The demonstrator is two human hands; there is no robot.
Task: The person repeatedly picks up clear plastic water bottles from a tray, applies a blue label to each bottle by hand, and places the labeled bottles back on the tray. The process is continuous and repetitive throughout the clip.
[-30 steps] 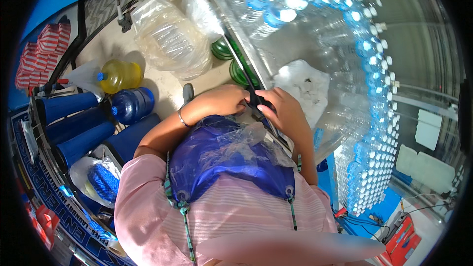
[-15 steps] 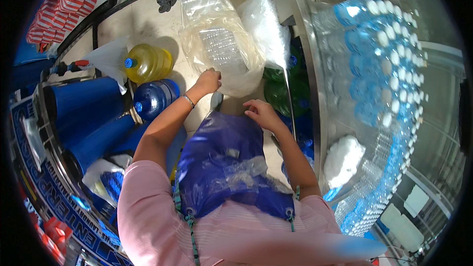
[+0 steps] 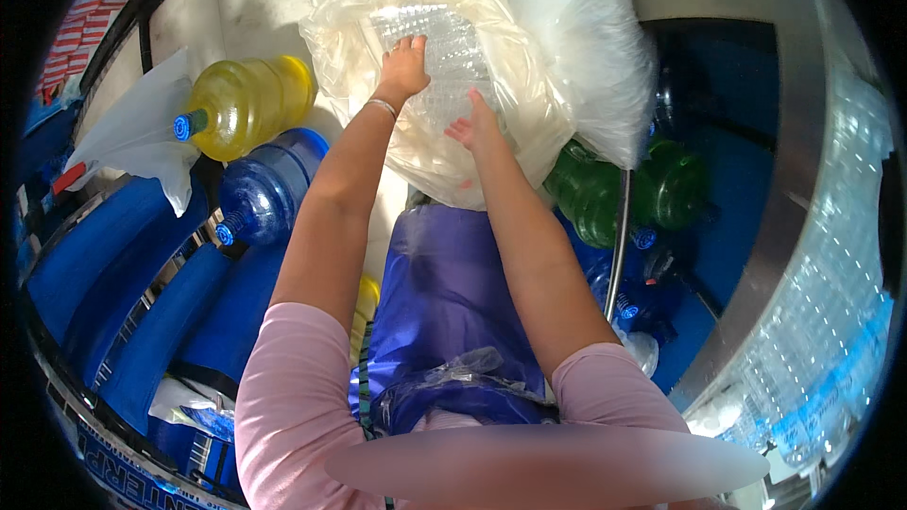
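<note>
Faces a large translucent plastic bag (image 3: pixel 524 123) on the floor (image 3: pixel 213 5). Right of that bag, has a whitish plastic bag (image 3: pixel 586 38); left of it, a yellow water jug (image 3: pixel 250 106); in its mouth, clear ridged plastic (image 3: pixel 452 47). Holds left hand (image 3: pixel 404 68) over this, loosely spread, visibly gripping nothing; cannot tell whether touching. Holds right hand (image 3: pixel 480 123) open, empty, over the bag's nearer part.

Lettering shows on a banner at lower left

A single line of large, bold capital letters, pale-edged, runs along the dark-blue banner (image 3: pixel 132 474) at the lower left; it bends with the lens, and its ends fade into the dark rim. Light-blue label bands (image 3: pixel 841 406) wrap clear plastic bottles (image 3: pixel 798 345) at the right, but any print on them is too small to make out. Any marks on the blue cap (image 3: pixel 183 126) of the yellow water jug (image 3: pixel 250 106) are likewise too small to tell.
</note>
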